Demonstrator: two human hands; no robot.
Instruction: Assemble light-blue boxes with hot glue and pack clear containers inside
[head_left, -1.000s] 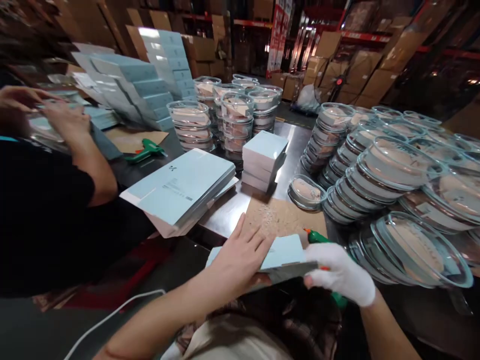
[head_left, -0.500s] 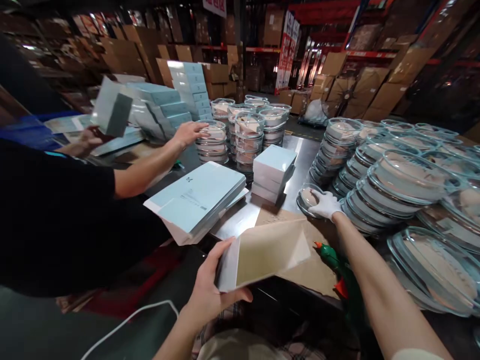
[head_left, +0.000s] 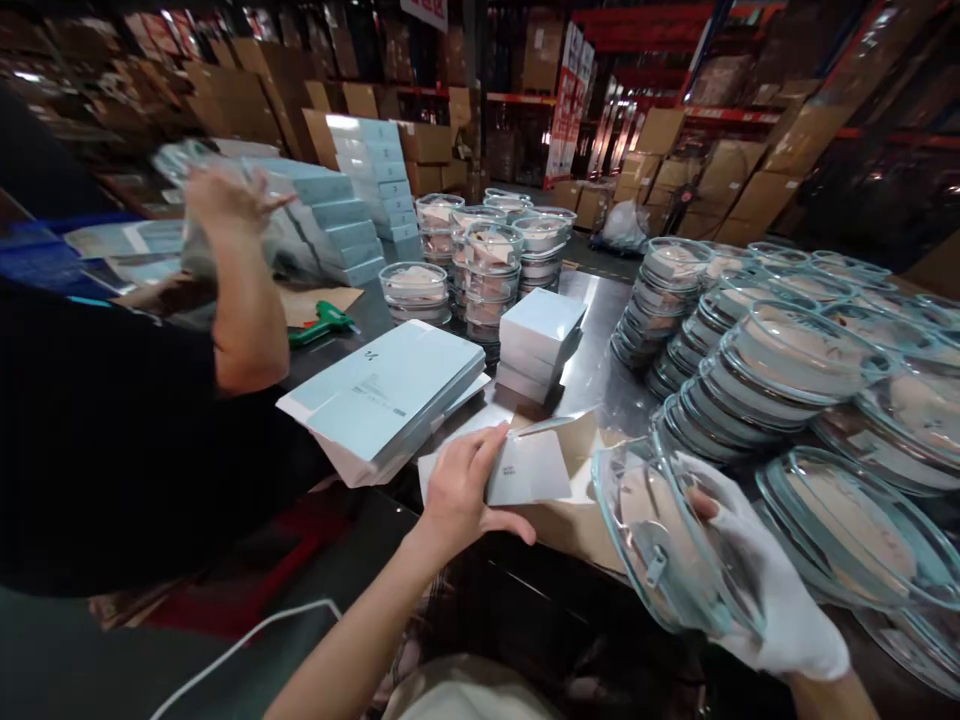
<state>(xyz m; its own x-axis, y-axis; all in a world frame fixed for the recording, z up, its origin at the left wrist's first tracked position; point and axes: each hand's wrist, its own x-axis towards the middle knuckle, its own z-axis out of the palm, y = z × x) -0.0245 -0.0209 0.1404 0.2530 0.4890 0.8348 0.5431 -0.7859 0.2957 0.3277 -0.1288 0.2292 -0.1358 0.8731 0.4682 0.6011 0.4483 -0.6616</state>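
Note:
My left hand (head_left: 469,485) grips a small white carton (head_left: 534,468) by its near left side, thumb stretched below it. The carton's far end stands open over a brown cardboard sheet (head_left: 577,530). In a white glove, my right hand (head_left: 780,590) holds a round clear plastic zip pouch (head_left: 649,530), tilted on edge beside the carton. A zipper pull shows on its rim and something beige lies inside. Whether it is one pouch or two together I cannot tell. Beyond the carton stands a short stack of small white boxes (head_left: 544,325).
Stacked round pouches (head_left: 772,400) crowd the right side; more stacks (head_left: 491,270) stand at the back. Flat pale-blue cartons (head_left: 390,375) lie at left. A co-worker's raised hand (head_left: 232,205) blurs behind them, near a green glue gun (head_left: 322,322) and pale-blue boxes (head_left: 375,175).
My right hand has lifted the round pouch from the table and brought it nearer, to the carton. My left hand has turned and moved the carton forward. The co-worker's hand has swung up and left.

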